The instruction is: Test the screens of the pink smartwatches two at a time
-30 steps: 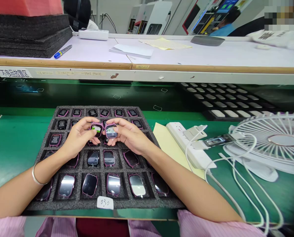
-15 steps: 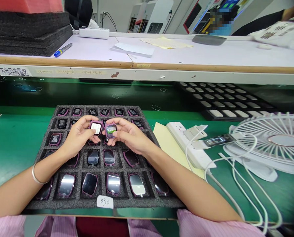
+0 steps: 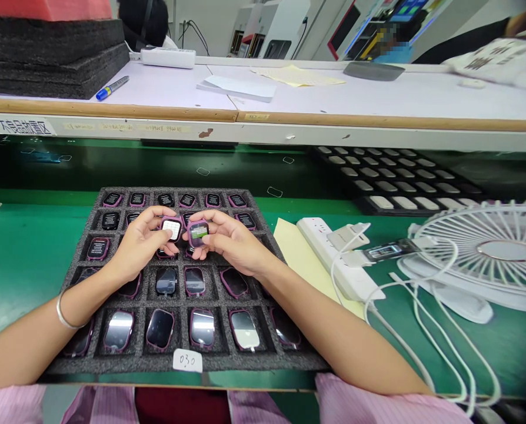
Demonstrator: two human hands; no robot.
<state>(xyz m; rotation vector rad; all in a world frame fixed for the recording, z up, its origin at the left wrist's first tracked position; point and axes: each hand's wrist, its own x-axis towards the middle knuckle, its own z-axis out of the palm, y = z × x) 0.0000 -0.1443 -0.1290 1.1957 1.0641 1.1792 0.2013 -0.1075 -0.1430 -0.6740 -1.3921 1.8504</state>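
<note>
A dark foam tray (image 3: 75,268) lies on the green bench, its pockets filled with several purple-rimmed smartwatch bodies. My left hand (image 3: 137,244) is closed around one watch body (image 3: 172,228) whose screen glows white. Beside it, my right hand (image 3: 234,241) grips a second watch body (image 3: 198,232) with a lit green and white screen. Both hands hover just above the tray's middle rows, the two watches nearly touching. A white label reading 030 (image 3: 187,360) sits on the tray's front edge.
A white power strip (image 3: 333,259) with plugs and white cables lies right of the tray, over a yellow sheet (image 3: 296,250). A white desk fan (image 3: 488,253) lies at the far right. Another dark tray (image 3: 399,176) sits behind it. A shelf above holds papers, a blue pen (image 3: 112,88) and stacked foam.
The left watch's screen went from a green and dark display to plain white. The right watch tilted slightly. Both hands stayed in place above the tray.
</note>
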